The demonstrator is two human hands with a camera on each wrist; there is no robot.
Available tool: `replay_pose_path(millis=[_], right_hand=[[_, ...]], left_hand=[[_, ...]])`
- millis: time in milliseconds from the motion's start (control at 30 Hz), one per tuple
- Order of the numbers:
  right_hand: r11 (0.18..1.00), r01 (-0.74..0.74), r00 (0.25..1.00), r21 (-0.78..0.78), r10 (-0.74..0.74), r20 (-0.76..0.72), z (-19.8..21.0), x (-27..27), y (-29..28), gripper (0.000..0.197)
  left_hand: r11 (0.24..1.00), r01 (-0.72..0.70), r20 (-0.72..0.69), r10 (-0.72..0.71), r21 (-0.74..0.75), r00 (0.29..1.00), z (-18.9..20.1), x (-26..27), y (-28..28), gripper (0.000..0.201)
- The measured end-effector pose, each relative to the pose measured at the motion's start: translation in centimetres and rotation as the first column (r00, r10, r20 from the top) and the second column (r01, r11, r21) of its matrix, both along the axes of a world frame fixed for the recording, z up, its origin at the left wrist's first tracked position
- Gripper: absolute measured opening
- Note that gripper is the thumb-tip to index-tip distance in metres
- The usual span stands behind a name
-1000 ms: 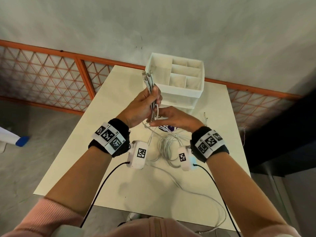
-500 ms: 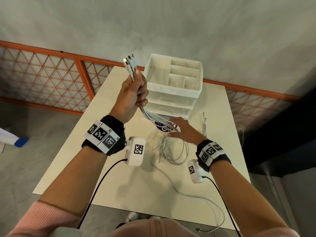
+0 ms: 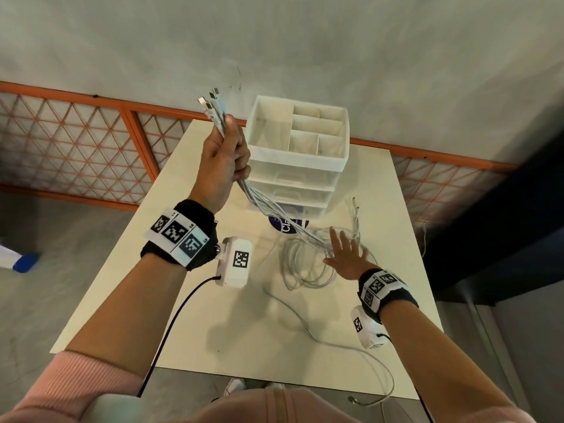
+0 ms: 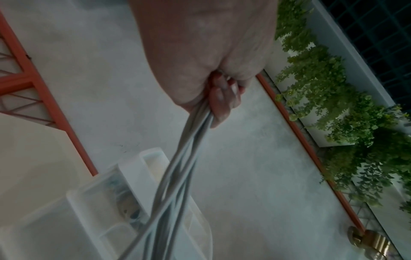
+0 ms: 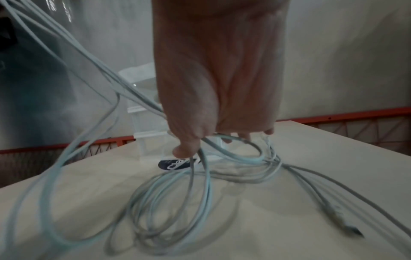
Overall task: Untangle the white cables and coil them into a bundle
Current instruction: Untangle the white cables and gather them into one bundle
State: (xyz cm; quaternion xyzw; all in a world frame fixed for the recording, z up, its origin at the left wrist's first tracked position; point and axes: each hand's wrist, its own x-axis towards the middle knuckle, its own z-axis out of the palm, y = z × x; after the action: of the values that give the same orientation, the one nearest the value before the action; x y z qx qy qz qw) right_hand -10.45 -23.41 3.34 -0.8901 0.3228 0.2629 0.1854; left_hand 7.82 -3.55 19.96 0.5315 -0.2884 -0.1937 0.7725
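The plug ends of the white cables (image 3: 268, 206) are held high beside the drawer box (image 3: 297, 154) in the left hand (image 3: 224, 161), its grip curled tight round the bunch, probably so the strands hang straight. The loose loops (image 3: 305, 264) are pinned on the tabletop (image 3: 183, 300) in front of the drawer box by the right hand (image 3: 346, 254), fingers spread flat, likely to hold the tangle down.
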Motion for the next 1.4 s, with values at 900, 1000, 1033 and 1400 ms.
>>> replay_pose_path(millis=[900,1000,1033,1400], right_hand=[[0.873,-0.118,0.776,0.474,-0.217,0.593,6.8,4.9,3.1,0.01],[0.899,-0.169,0.742,0.404,-0.154,0.653,10.1,5.9,3.5,0.019],[0.903,-0.19,0.732,0.386,-0.132,0.668,11.1,6.0,3.5,0.02],[0.866,-0.104,0.787,0.489,-0.229,0.573,9.5,4.2,-0.2,0.026]], left_hand=[[0.671,0.013,0.42,-0.48,0.742,0.77,-2.9,-0.1,0.4,0.036],[0.585,0.132,0.305,-0.587,0.8,0.75,-4.8,-0.6,-0.8,0.036],[0.587,0.116,0.308,-0.57,0.801,0.762,-5.2,-0.6,-1.1,0.027],[0.878,-0.174,0.416,-0.032,0.447,0.909,-1.7,1.8,-2.3,0.024]])
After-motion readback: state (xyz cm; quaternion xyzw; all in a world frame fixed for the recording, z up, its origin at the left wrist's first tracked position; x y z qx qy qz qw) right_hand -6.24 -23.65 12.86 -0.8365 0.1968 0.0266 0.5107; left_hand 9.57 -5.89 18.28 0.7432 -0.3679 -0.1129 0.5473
